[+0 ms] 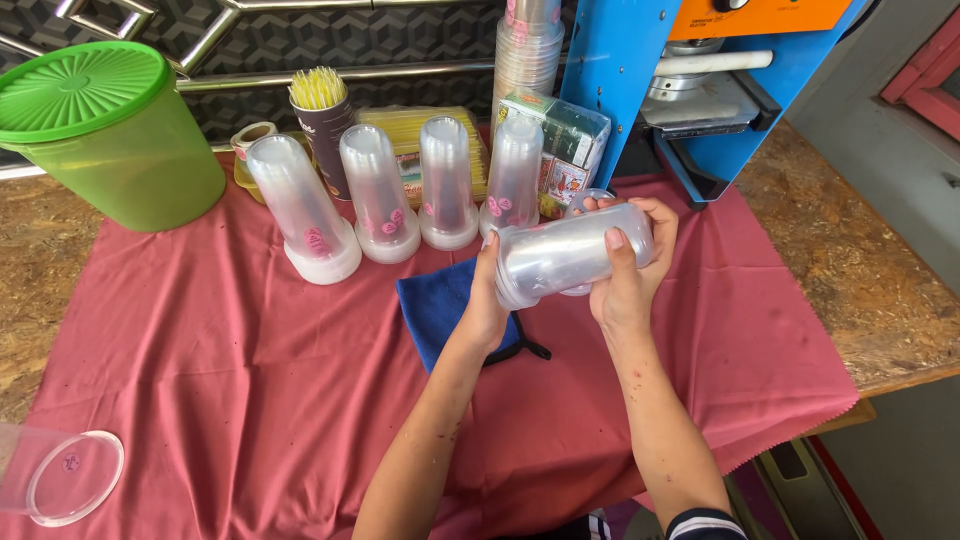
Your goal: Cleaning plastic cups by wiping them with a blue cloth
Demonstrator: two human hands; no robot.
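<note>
Your left hand [487,305] and right hand [630,270] grasping a sideways cup stack [570,255], blue cloth [440,305] below, 4 upturned stacks [400,195] far on the desk [860,270]

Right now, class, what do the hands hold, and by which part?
Both hands hold one stack of clear cups lying sideways: the left hand at its rim end, the right hand around its base end.

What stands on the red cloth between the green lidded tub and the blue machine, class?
In the head view, four upside-down stacks of clear plastic cups stand in a row between the green tub and the blue machine, with a cup of yellow straws behind them.
</note>
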